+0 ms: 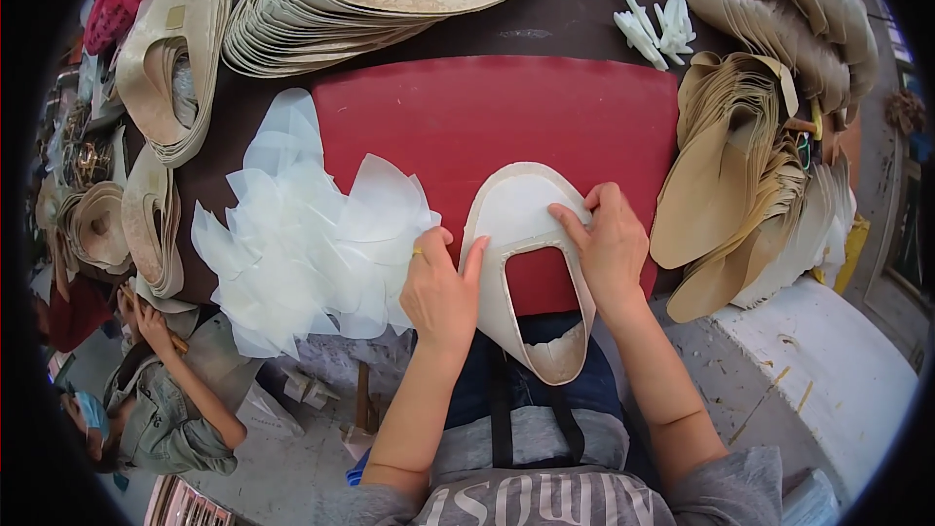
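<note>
The right hand [616, 251] clamps one pale shoe upper [521, 203]; the left hand [438, 297] touches its left edge, grip unclear. One white sheet heap [302, 253] lies left

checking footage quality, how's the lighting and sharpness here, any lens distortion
In the head view, light falls soft and even on the left hand and right hand; in the head view, both and the upper look fairly sharp; in the head view, pale sheets partly merge, near-white; in the head view, the red mat's far edge looks bowed, with black corners around.
</note>
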Demonstrator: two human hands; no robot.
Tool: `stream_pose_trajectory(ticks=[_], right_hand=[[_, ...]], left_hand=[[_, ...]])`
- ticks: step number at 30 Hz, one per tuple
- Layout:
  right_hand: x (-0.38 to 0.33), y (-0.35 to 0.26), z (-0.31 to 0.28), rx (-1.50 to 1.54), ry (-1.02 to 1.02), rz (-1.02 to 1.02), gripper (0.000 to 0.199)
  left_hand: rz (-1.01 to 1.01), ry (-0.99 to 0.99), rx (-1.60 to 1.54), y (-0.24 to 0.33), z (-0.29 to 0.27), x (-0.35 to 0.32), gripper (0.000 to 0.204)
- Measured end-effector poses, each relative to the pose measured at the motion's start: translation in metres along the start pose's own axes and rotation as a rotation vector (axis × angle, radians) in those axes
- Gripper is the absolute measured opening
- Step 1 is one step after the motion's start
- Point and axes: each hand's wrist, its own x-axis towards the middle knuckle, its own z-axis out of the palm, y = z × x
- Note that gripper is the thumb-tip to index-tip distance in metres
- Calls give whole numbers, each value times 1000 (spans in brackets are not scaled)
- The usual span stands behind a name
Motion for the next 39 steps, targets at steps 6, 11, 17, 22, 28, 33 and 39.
stream_pose_trajectory(ticks=[6,11,17,22,28,33,39], right_hand=[[-1,5,-11,284,58,-272,25],[-17,-8,-28,885,-373,341,23],[-7,-14,-38,1149,-416,304,22],[2,-46,-43,968,-564,192,24],[8,-52,-44,1073,-464,435,25],[12,-39,-46,1132,-461,488,24],[6,-27,-44,1086,-463,372,22]], left_hand=[[194,58,-283,-30,11,-15,21],[-115,-48,-915,-25,-24,-12,19],[-346,-573,-1217,-58,-44,4,21],[-417,-615,-1485,-76,-48,9,27],[-452,-665,-1533,-73,-47,13,34],[-493,-718,-1538,-63,-35,17,38],[-520,-878,-1856,-61,-52,15,36]])
